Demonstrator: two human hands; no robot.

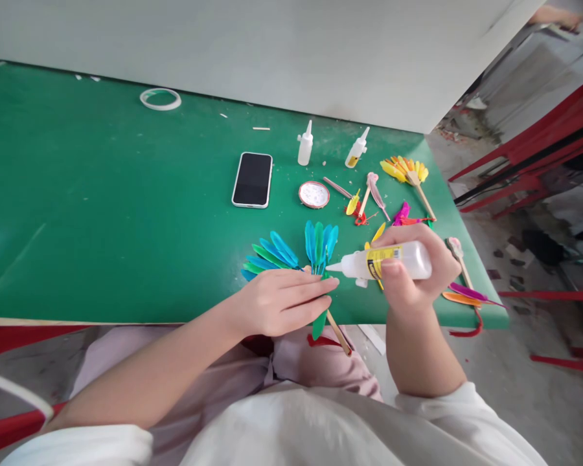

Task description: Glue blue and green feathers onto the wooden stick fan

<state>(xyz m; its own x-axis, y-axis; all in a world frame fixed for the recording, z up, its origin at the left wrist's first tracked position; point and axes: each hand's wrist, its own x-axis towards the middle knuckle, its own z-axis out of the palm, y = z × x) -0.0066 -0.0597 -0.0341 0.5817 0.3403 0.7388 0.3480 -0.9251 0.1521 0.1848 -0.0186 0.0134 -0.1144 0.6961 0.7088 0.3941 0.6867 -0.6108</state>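
Note:
My right hand (420, 272) is closed around a clear glue bottle (379, 262) with a yellow label, tipped on its side. Its nozzle points left at the quill ends of some upright blue and green feathers (319, 243). My left hand (284, 301) is closed over the base of this feather fan at the table's front edge, hiding the joint. More blue and green feathers (271, 252) spread out left of the upright ones. A single green feather (319, 325) hangs below my fingers, beside a wooden stick (339, 333) that reaches past the edge.
On the green table (126, 213) are a phone (252, 180), a small round dish (313, 194), two glue bottles (305, 145) and a tape roll (160, 99). At the right lie a yellow feather fan (408, 171) and loose coloured feathers (461, 296). A pale panel (214, 52) closes off the back.

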